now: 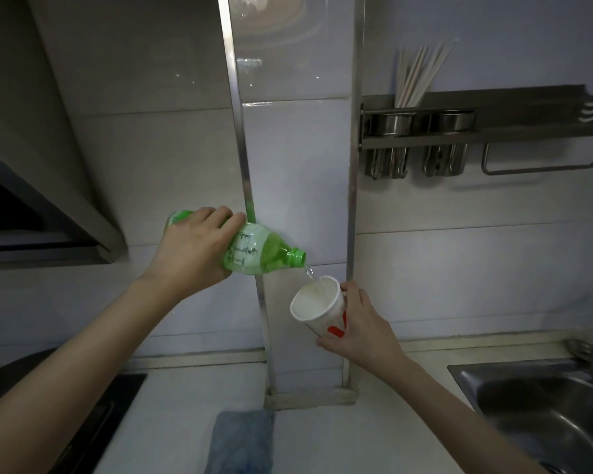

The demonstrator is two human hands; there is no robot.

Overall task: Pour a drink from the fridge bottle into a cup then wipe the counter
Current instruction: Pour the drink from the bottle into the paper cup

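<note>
1. At the far left edge a dark stove top (93,415) sits sunk into the pale counter (185,422), with the slanted hood (65,159) hanging above it.
2. My left hand (192,254) is wrapped around the body of the green bottle (257,251), fingers curled over the top and thumb underneath, holding it up in the air in front of the tiled wall.
3. The bottle is tipped nearly level, its open neck pointing right and slightly down, with no cap on it.
4. A thin clear stream (310,272) runs from the neck into the cup (319,304) just below and to the right.
5. The cup is white paper with red marks, tilted so its mouth faces the bottle, and it is held off the counter.
6. My right hand (360,323) grips the cup from its right side, fingers closed around the wall.
7. Near me on the counter, below the two hands, lies a folded blue cloth (242,443).
8. On the wall to the right hangs a metal rack (476,131) with chopsticks (421,77) standing in one of its holders.
9. At the near right is a steel sink (545,415).
</note>
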